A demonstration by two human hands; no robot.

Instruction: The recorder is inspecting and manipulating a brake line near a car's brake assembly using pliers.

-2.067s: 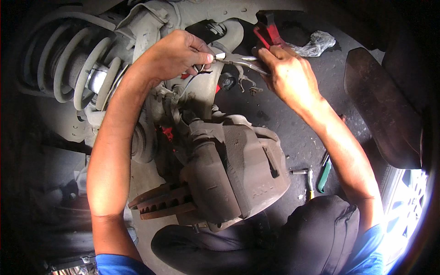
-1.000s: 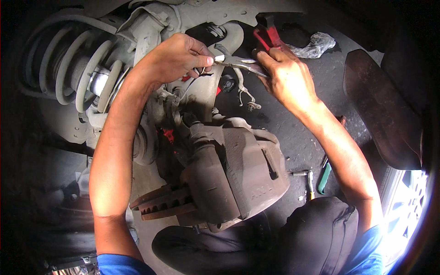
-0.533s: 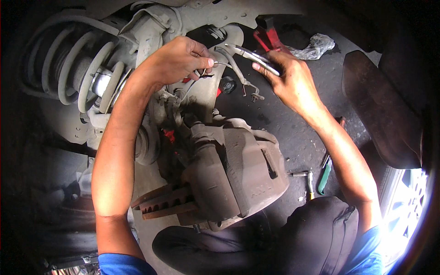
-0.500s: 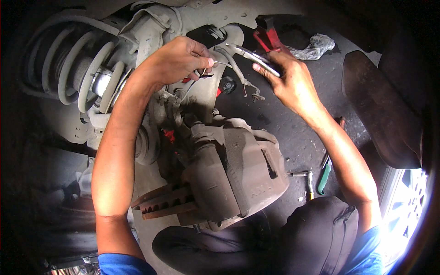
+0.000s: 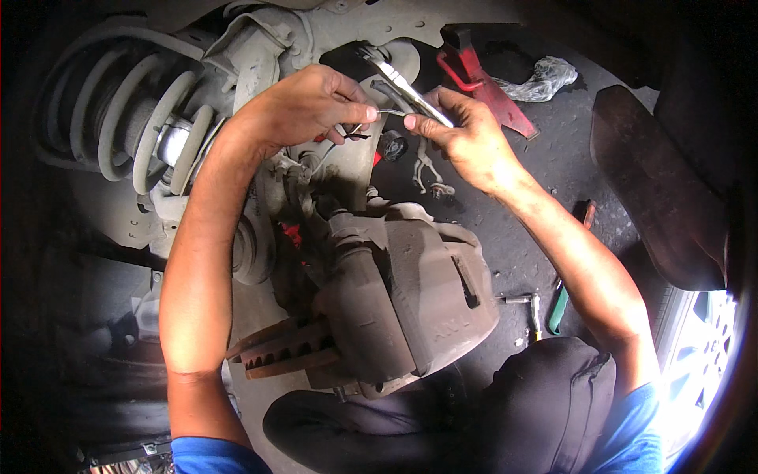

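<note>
Beyond the brake caliper [image 5: 434, 292], my left hand [image 5: 312, 107] pinches a thin wire [image 5: 389, 112] between thumb and fingers. The wire runs across to my right hand [image 5: 474, 142], whose thumb tip lies at its other end. My right hand is closed round silver pliers [image 5: 392, 75], their jaws pointing up and to the left, away from the wire. A grey cable with a small fitting [image 5: 430, 186] hangs below the right hand. Dark short strands show under my left fingers; what else they hold is hidden.
A coil spring [image 5: 178, 99] stands at the left, and a rusty brake disc [image 5: 292, 355] juts out near my knees. On the floor at right are a red metal stand [image 5: 505, 99], a crumpled plastic bag [image 5: 549, 79], a green-handled tool [image 5: 559, 310] and a ratchet [image 5: 534, 312]. A wheel [image 5: 703, 355] stands far right.
My right hand has moved left and slightly down, bringing its thumb to the wire. The pliers have shifted left and tilted more steeply. My left hand has edged right.
</note>
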